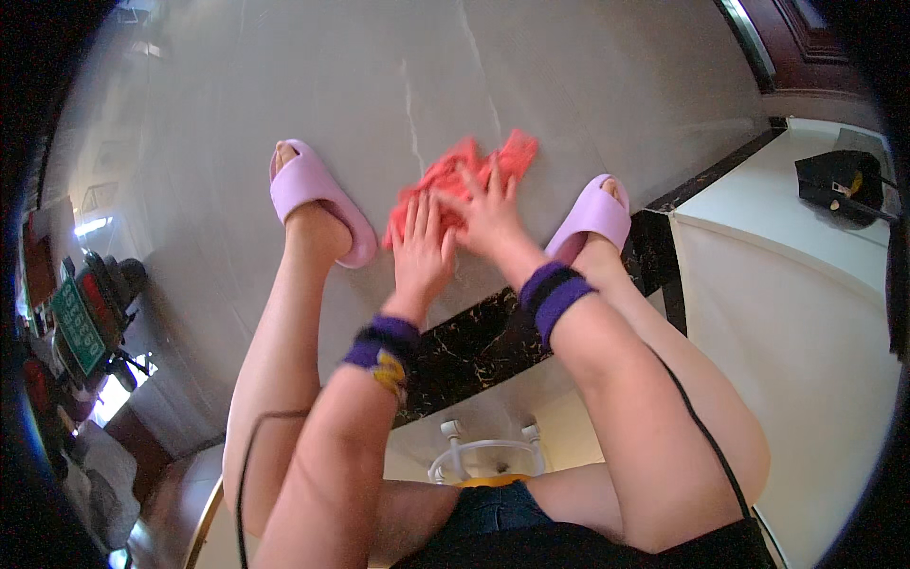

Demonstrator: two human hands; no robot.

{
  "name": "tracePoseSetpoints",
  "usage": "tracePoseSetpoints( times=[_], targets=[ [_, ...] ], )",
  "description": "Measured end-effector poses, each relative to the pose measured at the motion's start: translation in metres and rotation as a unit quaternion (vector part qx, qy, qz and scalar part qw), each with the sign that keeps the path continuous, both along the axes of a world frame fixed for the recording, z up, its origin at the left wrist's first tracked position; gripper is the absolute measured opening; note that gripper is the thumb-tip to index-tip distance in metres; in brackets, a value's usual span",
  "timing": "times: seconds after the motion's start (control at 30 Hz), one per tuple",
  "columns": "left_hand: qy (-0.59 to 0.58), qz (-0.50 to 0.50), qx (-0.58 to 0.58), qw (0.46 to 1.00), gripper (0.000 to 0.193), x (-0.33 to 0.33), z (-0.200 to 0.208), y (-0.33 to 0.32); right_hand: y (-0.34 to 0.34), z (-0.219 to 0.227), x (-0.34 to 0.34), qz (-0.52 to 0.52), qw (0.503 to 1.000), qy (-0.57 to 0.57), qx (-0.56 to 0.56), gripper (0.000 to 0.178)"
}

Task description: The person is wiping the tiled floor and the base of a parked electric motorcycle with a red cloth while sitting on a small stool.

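**Pressing a red cloth flat against the pale floor**

Lying crumpled on the grey floor (284, 85), between two lilac slippers (318, 194), the red cloth (469, 175). Looking light, soft and limp, likely bunching and sliding easily on the smooth tile; best taken by a loose edge or by a gathered fold near the far right corner. Resting spread and flat on the near left part of the cloth, the left hand (422, 247), fingers extended, gripping nothing. Pressing down on the middle, the right hand (488, 213), also open-palmed, fingers splayed over the folds. Sticking out beyond both hands, far and to the right, most of the fabric. Wearing purple wristbands (555, 294).
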State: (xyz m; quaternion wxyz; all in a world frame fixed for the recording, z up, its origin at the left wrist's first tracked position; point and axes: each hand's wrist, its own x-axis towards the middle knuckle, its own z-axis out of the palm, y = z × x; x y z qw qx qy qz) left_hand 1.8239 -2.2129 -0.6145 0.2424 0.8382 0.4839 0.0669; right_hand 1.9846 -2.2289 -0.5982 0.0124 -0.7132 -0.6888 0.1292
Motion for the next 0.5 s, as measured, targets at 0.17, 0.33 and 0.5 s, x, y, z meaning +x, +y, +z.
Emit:
tracePoseSetpoints(
  times=[0.17,0.33,0.5],
  targets=[
    [0.050,-0.107,-0.056,0.991,0.061,0.003,0.010,0.001,-0.054,-0.001,-0.017,-0.130,0.991,-0.005,-0.038,0.073],
    [0.056,-0.073,-0.058,0.994,0.066,-0.044,0.019,-0.115,-0.147,0.008,-0.065,-0.104,0.992,0.024,-0.066,0.079],
    [0.089,-0.022,-0.156,0.984,0.077,-0.074,0.030,-0.236,-0.242,0.028,-0.091,-0.031,0.984,0.042,-0.172,0.081]
  ],
)
